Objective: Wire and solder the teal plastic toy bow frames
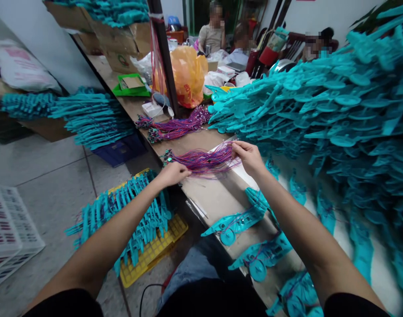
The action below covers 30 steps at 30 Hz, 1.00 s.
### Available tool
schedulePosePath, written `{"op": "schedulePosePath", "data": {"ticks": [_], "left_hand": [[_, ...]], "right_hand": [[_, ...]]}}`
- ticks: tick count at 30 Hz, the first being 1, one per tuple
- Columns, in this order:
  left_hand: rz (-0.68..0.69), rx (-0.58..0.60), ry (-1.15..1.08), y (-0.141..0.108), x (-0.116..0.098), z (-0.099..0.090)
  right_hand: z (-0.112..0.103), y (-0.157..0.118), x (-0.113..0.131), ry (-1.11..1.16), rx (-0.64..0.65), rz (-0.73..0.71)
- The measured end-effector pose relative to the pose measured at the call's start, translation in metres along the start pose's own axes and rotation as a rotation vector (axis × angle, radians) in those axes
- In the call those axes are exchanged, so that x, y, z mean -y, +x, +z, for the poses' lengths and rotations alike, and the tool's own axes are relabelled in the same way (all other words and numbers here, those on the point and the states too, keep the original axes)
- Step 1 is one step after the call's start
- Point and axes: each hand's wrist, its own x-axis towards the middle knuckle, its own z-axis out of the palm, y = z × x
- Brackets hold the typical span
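Note:
A bundle of thin purple, red and blue wires (204,162) lies across the table in front of me, with small green circuit boards (168,156) at its left end. My left hand (173,173) is closed in a pinch at the bundle's near edge, close to the boards. At the opposite end, my right hand (249,155) pinches wire tips between thumb and fingers. How many strands each hand holds is too fine to make out. Nearest to my right forearm, turquoise plastic parts with round discs (236,223) lie on the table, wires running through them.
More wire bundles (179,125) lie beyond. Turquoise parts form a high pile (307,97) on the right. A yellow crate (155,251) of such parts stands on the floor left of the table, near a white basket (12,233). A dark post (164,57) rises from the table; people sit behind.

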Motion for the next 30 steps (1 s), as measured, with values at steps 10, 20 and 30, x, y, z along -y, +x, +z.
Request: {"op": "schedulePosePath", "data": {"ticks": [10,20,30], "left_hand": [[0.258,-0.174,-0.321,0.043,-0.075,0.004],[0.162,0.037,-0.896,0.028,-0.118,-0.051],[0.027,0.006,-0.793,0.042,-0.077,0.004]], "right_hand": [[-0.001,0.007,0.005,-0.094,0.165,0.029],[-0.036,0.029,-0.019,-0.774,0.224,0.011],[-0.023,0.058,-0.021,-0.609,0.041,0.064]]}}
